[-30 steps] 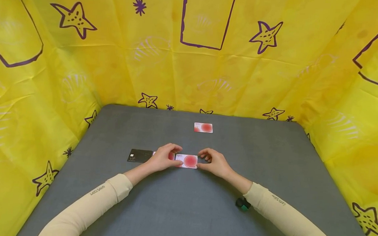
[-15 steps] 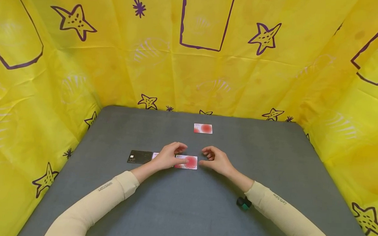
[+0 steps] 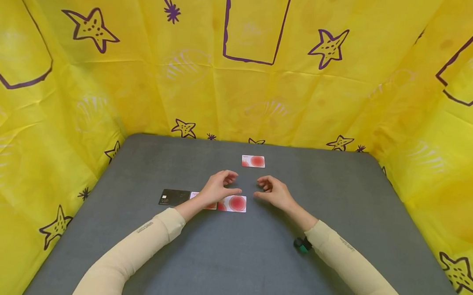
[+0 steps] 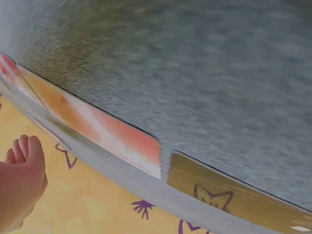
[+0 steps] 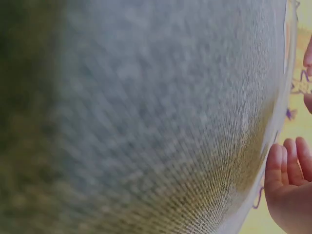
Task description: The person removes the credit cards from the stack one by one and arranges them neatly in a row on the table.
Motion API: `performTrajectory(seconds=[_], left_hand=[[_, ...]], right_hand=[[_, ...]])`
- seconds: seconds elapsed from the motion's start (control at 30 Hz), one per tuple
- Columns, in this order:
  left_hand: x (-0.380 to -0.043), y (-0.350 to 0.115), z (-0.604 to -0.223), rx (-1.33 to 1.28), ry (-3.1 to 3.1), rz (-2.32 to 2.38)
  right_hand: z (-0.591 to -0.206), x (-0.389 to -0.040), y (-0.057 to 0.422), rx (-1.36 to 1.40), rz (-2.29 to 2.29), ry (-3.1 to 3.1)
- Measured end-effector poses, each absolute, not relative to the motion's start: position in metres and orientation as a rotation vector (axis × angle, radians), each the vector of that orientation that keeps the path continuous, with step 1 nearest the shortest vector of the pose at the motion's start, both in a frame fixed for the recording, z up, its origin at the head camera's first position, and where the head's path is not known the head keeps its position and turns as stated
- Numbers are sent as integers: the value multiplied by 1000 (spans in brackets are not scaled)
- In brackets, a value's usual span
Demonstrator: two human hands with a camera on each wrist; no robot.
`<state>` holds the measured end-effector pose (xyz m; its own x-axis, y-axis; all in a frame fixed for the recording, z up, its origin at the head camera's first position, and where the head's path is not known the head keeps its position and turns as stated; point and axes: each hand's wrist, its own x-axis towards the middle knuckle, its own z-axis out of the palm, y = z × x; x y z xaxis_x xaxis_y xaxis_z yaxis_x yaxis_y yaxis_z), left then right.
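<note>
Three cards lie in a row on the table: a black VIP card (image 3: 174,197) at the left, a red-and-white card (image 3: 211,206) in the middle, and another red-and-white card (image 3: 234,203) at the right. My left hand (image 3: 219,186) hovers over the row's far side, holding nothing, its wrist covering part of the middle card. Beyond the row's right end is my right hand (image 3: 276,193), fingers loosely bent around nothing. A single red-and-white card (image 3: 253,161) lies farther back. In the left wrist view, the black card (image 4: 234,192) looks brownish with reflections.
A grey cloth-covered table (image 3: 231,257) fills the lower view. Yellow fabric walls (image 3: 247,90) with purple starfish drawings enclose its back and sides. A small dark-and-green device (image 3: 302,245) sits at my right wrist, by the sleeve.
My left hand has come off the right card of the row and moved forward and slightly right. The right hand has drawn away from that card's edge and forward. The cards stay put.
</note>
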<state>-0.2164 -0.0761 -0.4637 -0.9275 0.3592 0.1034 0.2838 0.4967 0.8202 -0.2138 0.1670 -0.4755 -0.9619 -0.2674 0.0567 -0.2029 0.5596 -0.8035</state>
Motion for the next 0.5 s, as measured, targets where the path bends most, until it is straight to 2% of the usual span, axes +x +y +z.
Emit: performTrajectory(seconds=[0.5], left_hand=[[-235,-65,-465,459,2672,1435]], right_hand=[[-477,-238,168,-237,-1458,2768]])
